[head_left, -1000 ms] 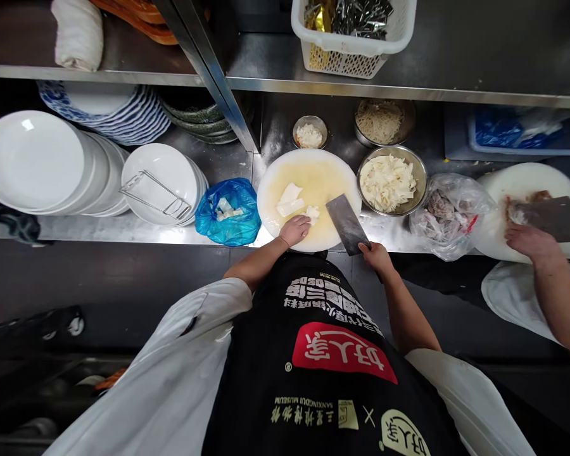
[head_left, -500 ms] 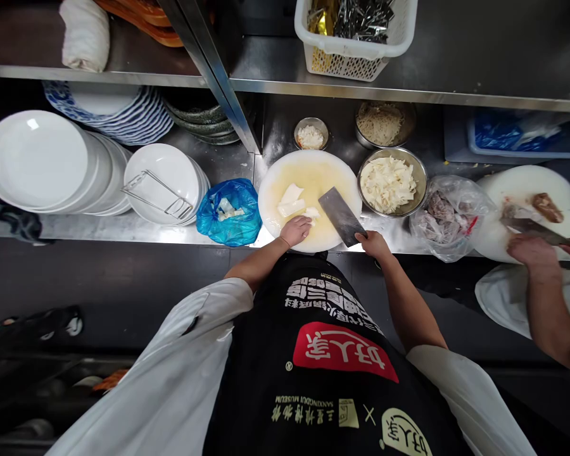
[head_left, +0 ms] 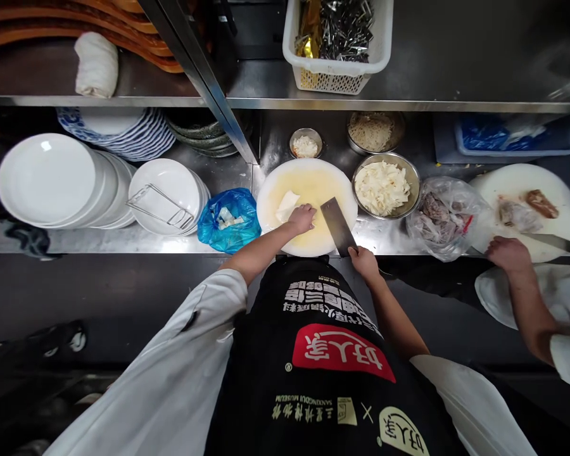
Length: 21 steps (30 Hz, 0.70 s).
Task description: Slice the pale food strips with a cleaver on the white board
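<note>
While the right hand (head_left: 364,263) grips a cleaver (head_left: 338,225), the left hand (head_left: 303,218) bends over the cutting board (head_left: 323,177)

Flat and white, a slab (head_left: 287,206) lies on the board just beside the left hand, knuckles up, fingers curled down; whether they hold anything, I can't tell. Dull grey, the cleaver slants over the board's right side. Farther along the bench (head_left: 90,239) sit a blue bag (head_left: 209,228), left, and a steel bowl (head_left: 415,193) of pale pieces, right.

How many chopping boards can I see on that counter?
2. One white board lies under the person's left hand and cleaver; the second board is farther right, by a co-worker's hand. Others may be hidden.
</note>
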### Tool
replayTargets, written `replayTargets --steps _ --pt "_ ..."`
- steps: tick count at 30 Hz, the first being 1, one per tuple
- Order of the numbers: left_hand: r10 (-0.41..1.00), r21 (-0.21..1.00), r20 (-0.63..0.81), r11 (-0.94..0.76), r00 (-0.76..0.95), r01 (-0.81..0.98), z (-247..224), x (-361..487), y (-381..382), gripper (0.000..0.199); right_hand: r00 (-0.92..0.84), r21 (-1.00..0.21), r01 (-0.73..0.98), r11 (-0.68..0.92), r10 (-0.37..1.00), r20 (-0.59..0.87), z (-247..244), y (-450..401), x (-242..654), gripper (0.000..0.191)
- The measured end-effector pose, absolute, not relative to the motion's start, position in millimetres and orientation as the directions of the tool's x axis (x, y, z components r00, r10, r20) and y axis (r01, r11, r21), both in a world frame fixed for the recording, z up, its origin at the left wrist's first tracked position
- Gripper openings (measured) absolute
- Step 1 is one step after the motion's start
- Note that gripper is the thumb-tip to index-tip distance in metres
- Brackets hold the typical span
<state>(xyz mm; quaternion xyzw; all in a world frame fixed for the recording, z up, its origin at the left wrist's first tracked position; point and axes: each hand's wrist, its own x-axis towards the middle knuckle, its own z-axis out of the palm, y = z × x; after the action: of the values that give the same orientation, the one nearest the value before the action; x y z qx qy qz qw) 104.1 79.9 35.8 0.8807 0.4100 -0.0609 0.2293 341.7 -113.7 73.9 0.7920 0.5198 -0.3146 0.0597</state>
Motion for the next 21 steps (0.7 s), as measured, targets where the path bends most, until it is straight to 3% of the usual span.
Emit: replayTargets --steps 5,7,12,16,21 --pt "0.486 0.23 -0.657 -0.599 0.576 0.767 50.1 128.5 108.0 0.049 0.242 -0.238 0.863 -0.446 0.778 -0.58 78.8 -111.9 334.0 0.046" --pt "0.41 0.233 -0.698 -0.646 0.588 0.727 53.2 125.9 111.2 0.041 0.233 -0.236 0.868 -0.438 0.777 -0.584 81.5 -110.4 332.3 0.045" --pt "0.322 0.367 -0.521 -0.752 0.791 0.548 51.3 101.3 108.9 0.047 0.224 -0.23 0.881 -0.412 0.794 -0.565 84.8 -114.1 330.4 0.046" --pt "0.259 0.391 -0.5 -0.784 0.826 0.482 43.8 88.3 111.2 0.025 0.172 -0.279 0.88 -0.384 0.806 -0.566 85.3 -118.2 334.2 0.044" --pt "0.335 0.524 -0.412 -0.673 0.847 0.521 44.9 76.8 113.3 0.019 0.151 -0.344 0.829 -0.441 0.768 -0.622 82.7 -109.9 351.7 0.043"
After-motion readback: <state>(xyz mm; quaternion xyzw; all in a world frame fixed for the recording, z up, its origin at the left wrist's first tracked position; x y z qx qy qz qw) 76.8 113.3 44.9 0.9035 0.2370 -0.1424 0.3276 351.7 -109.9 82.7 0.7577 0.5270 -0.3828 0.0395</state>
